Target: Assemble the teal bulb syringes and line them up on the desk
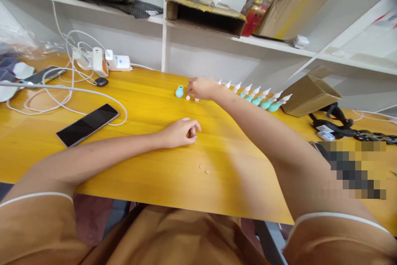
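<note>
My right hand [202, 88] reaches to the far side of the yellow table [149, 108], its fingers down on small white tips [187, 97] lying next to a lone teal bulb [179, 91]. Whether it grips one is hidden by the fingers. Behind my right forearm runs a row of several teal bulbs with white pointed tips [263, 99]. My left hand [182, 132] rests on the table nearer me, fingers curled loosely, with nothing visible in it. Two tiny pale pieces [204, 169] lie on the table in front of it.
A black phone [87, 124] lies at the left among white cables [62, 95] and a power strip [102, 61]. A cardboard box [307, 94] and black straps [347, 128] sit at the right. White shelves with boxes stand behind the table.
</note>
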{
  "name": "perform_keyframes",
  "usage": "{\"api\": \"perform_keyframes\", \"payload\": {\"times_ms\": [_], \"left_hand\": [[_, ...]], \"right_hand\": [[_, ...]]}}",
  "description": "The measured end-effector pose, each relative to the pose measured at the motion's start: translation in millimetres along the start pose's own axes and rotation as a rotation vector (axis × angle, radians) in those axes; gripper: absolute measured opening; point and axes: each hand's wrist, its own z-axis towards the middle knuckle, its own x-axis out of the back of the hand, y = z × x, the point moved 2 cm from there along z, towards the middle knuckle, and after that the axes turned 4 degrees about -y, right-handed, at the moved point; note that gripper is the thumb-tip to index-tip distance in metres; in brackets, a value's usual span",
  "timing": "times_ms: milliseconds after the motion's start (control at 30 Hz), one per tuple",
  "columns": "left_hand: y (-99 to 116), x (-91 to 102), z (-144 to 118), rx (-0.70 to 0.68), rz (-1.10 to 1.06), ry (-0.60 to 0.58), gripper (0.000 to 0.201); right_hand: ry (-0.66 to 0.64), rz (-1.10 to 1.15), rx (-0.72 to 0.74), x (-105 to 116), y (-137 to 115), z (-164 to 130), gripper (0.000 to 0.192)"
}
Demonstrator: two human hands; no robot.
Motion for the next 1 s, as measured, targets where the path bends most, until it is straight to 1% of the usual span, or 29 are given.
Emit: {"api": "perform_keyframes", "payload": {"times_ms": [100,167,200,267,333,367,433,500,567,633,667,767,833,900,1000], "left_hand": [[0.0,0.9,0.6,-0.006,0.008,-0.012,0.018],[1.4,1.3,0.6,-0.028,0.010,-0.016,0.021],[3.0,1.2,0.3,-0.056,0.005,-0.027,0.022],[8.7,-0.3,-1.4,-0.157,-0.022,-0.088,0.021],[17.0,-3.2,-4.7,-0.302,-0.043,-0.181,0.016],[21.2,-4.8,-6.6,-0.360,-0.042,-0.217,0.014],[28.3,-8.4,-9.9,-0.402,-0.039,-0.260,0.010],[33.0,-12.6,-12.3,-0.385,-0.048,-0.274,0.012],[35.9,-16.9,-14.2,-0.380,-0.062,-0.269,0.013],[36.8,-20.8,-15.5,-0.400,-0.067,-0.265,0.010],[36.4,-22.5,-15.9,-0.411,-0.063,-0.268,0.008],[33.9,-24.8,-16.4,-0.425,-0.044,-0.296,0.007],[32.0,-23.6,-15.9,-0.404,-0.077,-0.318,0.007],[30.0,-20.4,-14.1,-0.339,-0.159,-0.324,0.008],[24.4,-15.4,-8.4,-0.157,-0.327,-0.285,0.005]], "right_hand": [[0.001,0.005,-0.009,2.0,-1.7,-2.5,0.031],[0.036,0.016,-0.018,4.3,-2.3,-14.1,0.031],[0.073,0.032,-0.023,5.3,-2.8,-23.7,0.031],[0.182,0.105,-0.037,5.4,-4.5,-49.8,0.028],[0.291,0.210,-0.042,0.8,-8.1,-82.3,0.022],[0.322,0.268,-0.029,-3.9,-11.0,-99.3,0.020],[0.355,0.440,-0.032,-17.1,-18.3,-131.9,0.015],[0.355,0.655,-0.083,-33.7,-28.6,-159.6,0.013],[0.354,0.903,-0.176,-50.8,-41.9,-180.6,0.017],[0.350,1.106,-0.279,-66.0,-57.0,-194.4,0.025],[0.345,1.195,-0.308,-72.5,-64.7,-198.5,0.028],[0.361,1.417,-0.344,-87.8,-82.7,-202.6,0.032],[0.386,1.510,-0.364,-95.1,-88.8,-201.2,0.034],[0.398,1.565,-0.381,-99.8,-91.2,-199.2,0.036],[0.416,1.625,-0.386,-101.7,-91.9,-199.0,0.038]]}}
